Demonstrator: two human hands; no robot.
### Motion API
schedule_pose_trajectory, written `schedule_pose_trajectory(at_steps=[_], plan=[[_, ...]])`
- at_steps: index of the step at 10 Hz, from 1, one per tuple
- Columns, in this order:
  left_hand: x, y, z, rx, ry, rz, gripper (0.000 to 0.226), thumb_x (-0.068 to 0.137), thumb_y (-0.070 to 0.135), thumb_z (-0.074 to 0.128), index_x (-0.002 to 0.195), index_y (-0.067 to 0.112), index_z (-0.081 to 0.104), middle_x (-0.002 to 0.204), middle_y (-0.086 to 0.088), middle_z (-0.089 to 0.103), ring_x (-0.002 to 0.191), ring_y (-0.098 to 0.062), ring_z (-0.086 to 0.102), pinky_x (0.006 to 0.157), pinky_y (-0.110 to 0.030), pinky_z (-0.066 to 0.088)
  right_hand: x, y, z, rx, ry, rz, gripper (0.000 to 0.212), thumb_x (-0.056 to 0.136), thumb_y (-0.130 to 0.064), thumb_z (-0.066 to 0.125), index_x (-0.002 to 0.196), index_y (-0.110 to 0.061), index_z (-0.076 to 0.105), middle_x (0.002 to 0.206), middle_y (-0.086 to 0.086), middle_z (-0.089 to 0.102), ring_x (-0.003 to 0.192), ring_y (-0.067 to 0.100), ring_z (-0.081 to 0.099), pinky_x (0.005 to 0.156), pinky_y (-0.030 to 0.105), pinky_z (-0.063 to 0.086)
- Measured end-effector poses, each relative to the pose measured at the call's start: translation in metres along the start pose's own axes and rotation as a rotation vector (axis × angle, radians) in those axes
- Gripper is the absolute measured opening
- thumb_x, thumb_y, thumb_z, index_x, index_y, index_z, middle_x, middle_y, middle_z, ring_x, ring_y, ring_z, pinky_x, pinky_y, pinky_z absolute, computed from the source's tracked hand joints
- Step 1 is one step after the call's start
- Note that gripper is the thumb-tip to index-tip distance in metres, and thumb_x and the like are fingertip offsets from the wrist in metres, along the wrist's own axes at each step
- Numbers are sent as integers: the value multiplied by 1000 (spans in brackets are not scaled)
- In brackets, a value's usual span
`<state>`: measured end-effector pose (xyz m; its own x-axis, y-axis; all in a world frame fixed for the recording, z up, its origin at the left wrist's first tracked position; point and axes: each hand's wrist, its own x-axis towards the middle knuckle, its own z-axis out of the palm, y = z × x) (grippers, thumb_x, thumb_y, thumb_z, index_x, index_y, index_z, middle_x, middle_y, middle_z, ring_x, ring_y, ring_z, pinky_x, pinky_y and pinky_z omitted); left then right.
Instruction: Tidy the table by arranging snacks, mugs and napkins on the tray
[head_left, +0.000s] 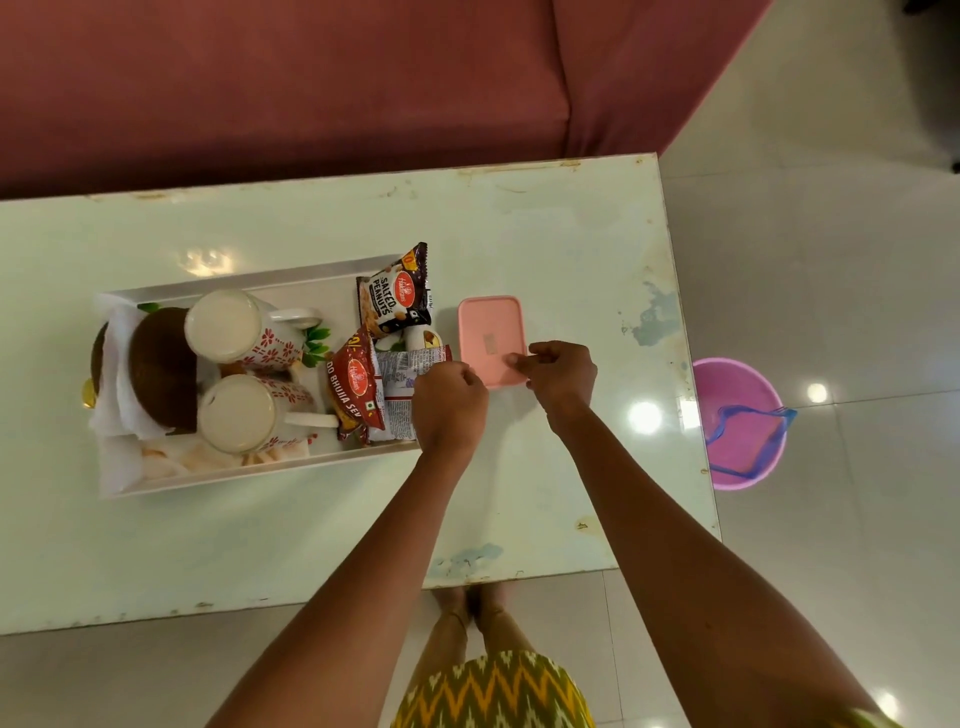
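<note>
Zigzag-print cloth (498, 691) sits lowest in view, both my forearms reaching out over it to the pale table (291, 545). Left hand (451, 402) curled into a loose fist at the tray's right end, knuckles against the silver-backed snack packet (402, 371); can't tell if my fingers actually pinch it. Right hand (558, 371) curled too, fingertips (514, 359) touching the near right corner of the pink lidded box (490, 338); grip not confirmed, looks like contact only. Box lies flat on the table, just right of the tray, between my two hands and slightly beyond them. White tray (249, 475) runs left from my left hand. Red bhujia sev packet (356, 387) just left of that hand, salted peanuts packet (396, 299) beyond it, overhanging the tray's far right corner. Two floral mugs (244, 332), (254, 410) further left, white inside, handles pointing right. Past them, brown plates (163, 369) on white napkins (122, 374). Pink bucket (740, 421) on the floor, well right of my right hand.
</note>
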<state>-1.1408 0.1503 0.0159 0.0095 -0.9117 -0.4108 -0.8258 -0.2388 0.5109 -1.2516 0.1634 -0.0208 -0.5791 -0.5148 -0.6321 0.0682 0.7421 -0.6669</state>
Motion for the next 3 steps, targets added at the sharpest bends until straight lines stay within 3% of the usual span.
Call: schedule_pose_trajectory(at_steps=[1, 3], plan=[[-4, 1, -2, -13, 60, 52, 28, 90, 12, 45, 97, 1, 69, 96, -18, 73, 83, -29, 67, 58, -26, 42, -2, 2, -1, -88, 10, -42, 57, 68, -32, 81, 114, -6, 60, 105, 10, 70, 97, 23, 64, 84, 29, 49], [-17, -1, -14, -22, 120, 193, 28, 91, 14, 48, 112, 6, 65, 107, -14, 72, 92, -27, 69, 70, -33, 54, -20, -3, -6, -288, 41, -213, 62, 79, -45, 67, 127, -10, 50, 128, 8, 59, 118, 24, 54, 91, 34, 45]])
